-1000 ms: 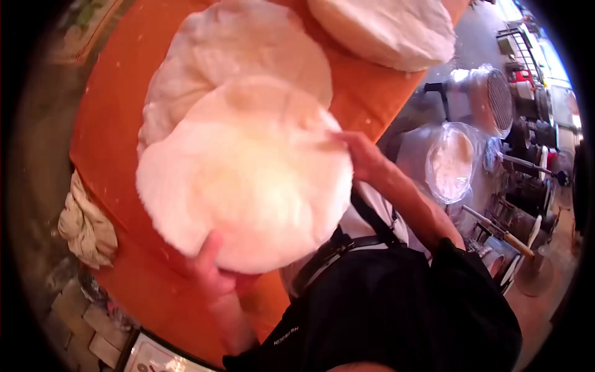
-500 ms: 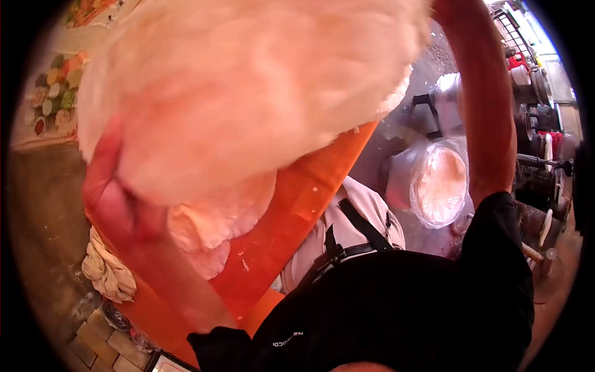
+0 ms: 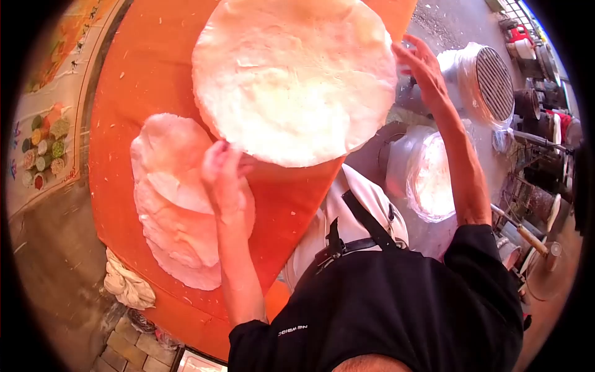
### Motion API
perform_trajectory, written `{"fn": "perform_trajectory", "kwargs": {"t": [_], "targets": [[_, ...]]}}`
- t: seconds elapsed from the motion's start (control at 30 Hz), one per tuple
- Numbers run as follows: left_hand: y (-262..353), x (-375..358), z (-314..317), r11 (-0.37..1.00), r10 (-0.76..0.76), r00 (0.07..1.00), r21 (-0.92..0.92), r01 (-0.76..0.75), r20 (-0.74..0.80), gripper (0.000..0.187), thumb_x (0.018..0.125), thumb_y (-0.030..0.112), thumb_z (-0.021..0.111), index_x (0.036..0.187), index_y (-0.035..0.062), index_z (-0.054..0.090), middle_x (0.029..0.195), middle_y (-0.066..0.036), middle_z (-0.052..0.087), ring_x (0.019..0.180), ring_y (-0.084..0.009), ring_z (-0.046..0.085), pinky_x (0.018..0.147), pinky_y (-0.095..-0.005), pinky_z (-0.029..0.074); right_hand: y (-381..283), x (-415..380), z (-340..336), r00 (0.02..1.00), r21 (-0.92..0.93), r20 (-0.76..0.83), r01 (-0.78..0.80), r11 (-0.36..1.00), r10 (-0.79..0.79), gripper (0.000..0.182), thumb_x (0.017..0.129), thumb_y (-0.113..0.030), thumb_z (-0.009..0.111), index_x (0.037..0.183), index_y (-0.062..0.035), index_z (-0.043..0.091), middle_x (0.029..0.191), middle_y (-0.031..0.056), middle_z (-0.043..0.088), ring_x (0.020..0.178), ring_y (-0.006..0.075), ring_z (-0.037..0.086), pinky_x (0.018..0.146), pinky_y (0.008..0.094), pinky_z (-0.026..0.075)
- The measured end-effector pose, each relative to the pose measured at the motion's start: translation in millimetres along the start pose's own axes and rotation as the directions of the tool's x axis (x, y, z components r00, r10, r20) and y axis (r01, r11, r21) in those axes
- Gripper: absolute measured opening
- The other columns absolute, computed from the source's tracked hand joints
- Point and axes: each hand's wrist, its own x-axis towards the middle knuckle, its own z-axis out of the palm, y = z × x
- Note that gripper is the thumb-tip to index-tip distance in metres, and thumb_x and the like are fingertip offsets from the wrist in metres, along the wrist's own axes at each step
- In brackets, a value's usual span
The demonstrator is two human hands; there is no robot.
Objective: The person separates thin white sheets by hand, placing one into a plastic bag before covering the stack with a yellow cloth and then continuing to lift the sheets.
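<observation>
A large, pale round flatbread [image 3: 294, 80] lies flat on the orange-covered table [image 3: 273, 198], its edge reaching the table's right side. At its lower left rim is my left hand [image 3: 224, 177], slightly blurred, with the fingers loosely apart and holding nothing visible. My right hand [image 3: 424, 71] is beside the right rim, fingers spread and bent toward the bread. Left of the round one, several more flatbreads [image 3: 176, 192] overlap in a loose, folded heap, partly behind my left hand and forearm.
Right of the table stand a plastic-wrapped drum with a slatted top [image 3: 494, 84] and a plastic-covered round container [image 3: 434, 177]. A bunched cloth [image 3: 127, 282] hangs at the table's lower left edge. A printed poster [image 3: 49, 142] is at far left, and metal equipment lines the far right.
The flatbread held up in both hands is now down flat on the table. My hands have come away to its rim, and the heap at left shows more fully.
</observation>
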Motion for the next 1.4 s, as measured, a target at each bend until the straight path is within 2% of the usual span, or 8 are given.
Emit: {"fn": "perform_trajectory", "kwargs": {"t": [0.07, 0.17, 0.4, 0.57, 0.9, 1.1, 1.17, 1.4], "targets": [[-18, 22, -14, 0.980, 0.176, 0.958, 0.134, -0.148, -0.226, 0.038, 0.091, 0.027, 0.067, 0.111, -0.0038, 0.058, 0.091, -0.002, 0.059, 0.085, -0.0124, 0.056, 0.075, -0.0280, 0.048, 29, 29, 14, 0.996, 0.324, -0.018, 0.087, 0.942, -0.086, 0.055, 0.091, -0.039, 0.061, 0.133, -0.0040, 0.051, 0.116, 0.0086, 0.063, 0.104, 0.0184, 0.062, 0.091, 0.0358, 0.049], [-8, 42, -4, 0.953, -0.017, 1.000, -0.303, 0.010, -0.022, 0.038, 0.092, 0.025, 0.065, 0.115, -0.0043, 0.057, 0.102, -0.003, 0.060, 0.094, -0.0126, 0.055, 0.079, -0.0290, 0.046, 43, 42, 60, 0.962, 0.737, 0.257, -0.134, 0.662, -0.091, 0.051, 0.097, -0.039, 0.052, 0.134, -0.0044, 0.049, 0.119, 0.0091, 0.062, 0.104, 0.0188, 0.061, 0.093, 0.0339, 0.049], [-24, 51, 12, 0.948, 0.133, 0.991, -0.294, -0.126, 0.004, 0.050, 0.095, 0.022, 0.057, 0.134, -0.0060, 0.046, 0.131, -0.013, 0.056, 0.118, -0.0244, 0.055, 0.100, -0.0354, 0.044, 26, 24, 82, 0.983, 0.575, 0.151, 0.001, 0.818, -0.108, 0.050, 0.100, -0.036, 0.045, 0.137, -0.0029, 0.047, 0.122, 0.0078, 0.061, 0.105, 0.0146, 0.060, 0.094, 0.0297, 0.047], [-8, 30, 34, 0.913, 0.023, 0.999, -0.409, -0.004, 0.039, 0.061, 0.097, 0.036, 0.047, 0.141, -0.0047, 0.037, 0.139, -0.016, 0.048, 0.125, -0.0299, 0.048, 0.106, -0.0409, 0.037, 35, 28, 103, 0.978, 0.774, -0.182, 0.209, 0.598, -0.107, 0.043, 0.100, -0.033, 0.047, 0.113, 0.0033, 0.066, 0.107, 0.0113, 0.068, 0.102, 0.0179, 0.061, 0.094, 0.0317, 0.046], [-21, 28, 63, 0.917, 0.048, 0.996, -0.391, -0.074, -0.076, 0.062, 0.097, 0.040, 0.039, 0.144, -0.0007, 0.034, 0.146, -0.017, 0.040, 0.129, -0.0344, 0.043, 0.107, -0.0443, 0.036, 47, 43, 99, 0.988, 0.523, -0.044, -0.101, 0.846, 0.145, 0.049, 0.100, -0.043, 0.043, 0.120, -0.0018, 0.061, 0.110, 0.0098, 0.065, 0.103, 0.0186, 0.059, 0.093, 0.0305, 0.045], [-79, 77, 31, 0.965, 0.202, 0.935, -0.105, -0.242, -0.293, 0.040, 0.098, 0.031, 0.049, 0.118, -0.0029, 0.055, 0.108, -0.011, 0.060, 0.095, -0.0214, 0.059, 0.085, -0.0354, 0.049, 74, 73, 89, 0.986, 0.547, 0.166, -0.103, 0.831, 0.014, 0.052, 0.101, -0.044, 0.038, 0.128, -0.0034, 0.057, 0.117, 0.0096, 0.065, 0.110, 0.0192, 0.059, 0.099, 0.0298, 0.042], [-59, 61, 27, 0.866, 0.229, 0.959, -0.415, -0.279, -0.167, 0.042, 0.097, 0.032, 0.053, 0.120, -0.0036, 0.053, 0.115, -0.010, 0.059, 0.105, -0.0185, 0.055, 0.090, -0.0332, 0.045, 83, 84, 77, 0.980, 0.538, 0.197, -0.094, 0.838, -0.017, 0.053, 0.101, -0.044, 0.037, 0.131, -0.0039, 0.055, 0.119, 0.0095, 0.064, 0.113, 0.0194, 0.058, 0.101, 0.0295, 0.041], [-101, -73, -93, 0.967, 0.225, 0.922, -0.042, -0.251, -0.314, 0.037, 0.092, 0.014, 0.064, 0.122, -0.0047, 0.054, 0.118, -0.010, 0.058, 0.112, -0.0181, 0.054, 0.097, -0.0319, 0.044, -20, -86, 39, 0.852, -0.063, -0.164, 0.494, 0.867, -0.497, 0.038, 0.102, -0.031, 0.045, 0.112, -0.0015, 0.068, 0.096, 0.0115, 0.070, 0.088, 0.0166, 0.066, 0.081, 0.0308, 0.052]]}}
